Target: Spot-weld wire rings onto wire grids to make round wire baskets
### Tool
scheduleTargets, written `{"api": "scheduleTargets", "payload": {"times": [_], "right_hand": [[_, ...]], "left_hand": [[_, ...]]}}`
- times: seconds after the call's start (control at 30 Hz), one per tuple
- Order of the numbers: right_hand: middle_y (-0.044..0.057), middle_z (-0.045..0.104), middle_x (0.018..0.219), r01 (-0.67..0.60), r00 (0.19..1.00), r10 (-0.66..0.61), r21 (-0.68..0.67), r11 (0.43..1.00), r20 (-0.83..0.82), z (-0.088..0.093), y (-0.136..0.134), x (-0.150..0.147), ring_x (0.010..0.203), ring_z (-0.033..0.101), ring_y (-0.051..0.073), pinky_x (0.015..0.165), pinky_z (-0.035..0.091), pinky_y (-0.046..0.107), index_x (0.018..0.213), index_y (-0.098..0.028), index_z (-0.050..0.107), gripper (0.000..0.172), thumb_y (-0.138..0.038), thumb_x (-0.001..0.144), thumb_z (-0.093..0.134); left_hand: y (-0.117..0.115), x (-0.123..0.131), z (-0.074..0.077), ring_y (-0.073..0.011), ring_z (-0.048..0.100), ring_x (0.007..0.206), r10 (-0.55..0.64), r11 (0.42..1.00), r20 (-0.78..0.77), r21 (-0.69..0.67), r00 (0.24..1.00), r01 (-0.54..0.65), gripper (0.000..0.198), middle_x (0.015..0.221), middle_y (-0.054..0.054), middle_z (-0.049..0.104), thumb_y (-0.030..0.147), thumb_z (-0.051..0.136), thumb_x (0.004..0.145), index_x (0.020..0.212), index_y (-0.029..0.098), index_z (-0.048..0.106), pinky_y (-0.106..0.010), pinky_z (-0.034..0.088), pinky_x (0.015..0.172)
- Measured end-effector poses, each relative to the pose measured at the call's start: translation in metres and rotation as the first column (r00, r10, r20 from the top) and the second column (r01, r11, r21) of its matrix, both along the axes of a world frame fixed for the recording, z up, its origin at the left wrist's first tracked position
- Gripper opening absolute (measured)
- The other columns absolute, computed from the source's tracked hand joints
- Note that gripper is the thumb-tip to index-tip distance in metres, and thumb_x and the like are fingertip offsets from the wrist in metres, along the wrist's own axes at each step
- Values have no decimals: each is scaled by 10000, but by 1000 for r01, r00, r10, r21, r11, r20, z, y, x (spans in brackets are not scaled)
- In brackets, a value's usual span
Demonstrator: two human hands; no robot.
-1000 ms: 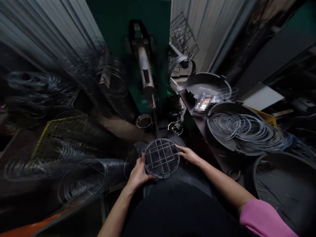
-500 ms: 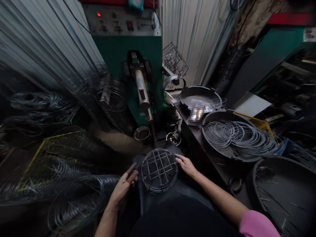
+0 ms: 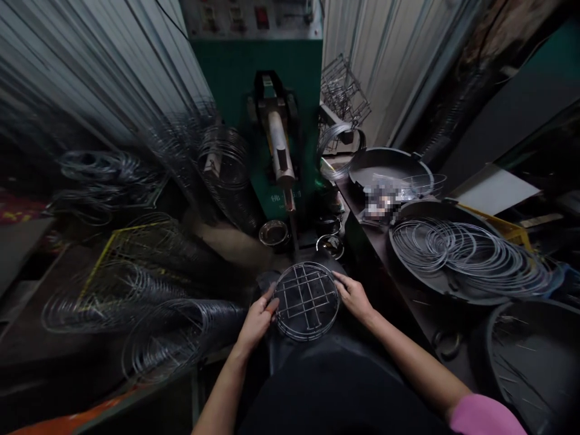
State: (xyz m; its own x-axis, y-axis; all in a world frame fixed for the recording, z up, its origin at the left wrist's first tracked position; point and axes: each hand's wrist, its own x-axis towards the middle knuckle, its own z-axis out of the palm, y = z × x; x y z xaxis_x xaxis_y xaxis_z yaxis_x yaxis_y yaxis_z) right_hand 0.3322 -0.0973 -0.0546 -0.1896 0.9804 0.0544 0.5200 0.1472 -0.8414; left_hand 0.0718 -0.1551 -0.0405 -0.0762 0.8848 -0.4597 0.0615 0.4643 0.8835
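A round wire grid (image 3: 307, 300), a ring crossed by straight wires, lies flat in front of me below the welding machine's arm (image 3: 280, 151). My left hand (image 3: 258, 321) grips its left rim with the fingers curled. My right hand (image 3: 354, 296) holds the right rim, fingers bent over the wire. Both forearms reach in from below; the right one shows a pink sleeve.
A green machine (image 3: 254, 78) stands ahead with a control panel on top. Black pans at the right hold wire rings (image 3: 471, 251) and short wires. Stacks of wire rings (image 3: 172, 338) and wire baskets lie at the left. Corrugated metal walls rise behind.
My left hand, which had come off the grid half a second ago, is back on its left rim. The view has shifted slightly.
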Motion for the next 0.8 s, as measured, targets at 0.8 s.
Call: {"api": "scheduleTargets", "payload": {"times": [0.8], "right_hand": [[70,684,1075,-31,998,23,-132,991,-57,-9,-3,2,992,639,232,923,469,403,1135,-210,642,348,-258,807,537]], "left_hand": [[-8,-21,9,-264,488,1197,-181,977,166,-84,969,197,923,1284,-92,550,263,804,517,1350,268,407,-393,341,1030]]}}
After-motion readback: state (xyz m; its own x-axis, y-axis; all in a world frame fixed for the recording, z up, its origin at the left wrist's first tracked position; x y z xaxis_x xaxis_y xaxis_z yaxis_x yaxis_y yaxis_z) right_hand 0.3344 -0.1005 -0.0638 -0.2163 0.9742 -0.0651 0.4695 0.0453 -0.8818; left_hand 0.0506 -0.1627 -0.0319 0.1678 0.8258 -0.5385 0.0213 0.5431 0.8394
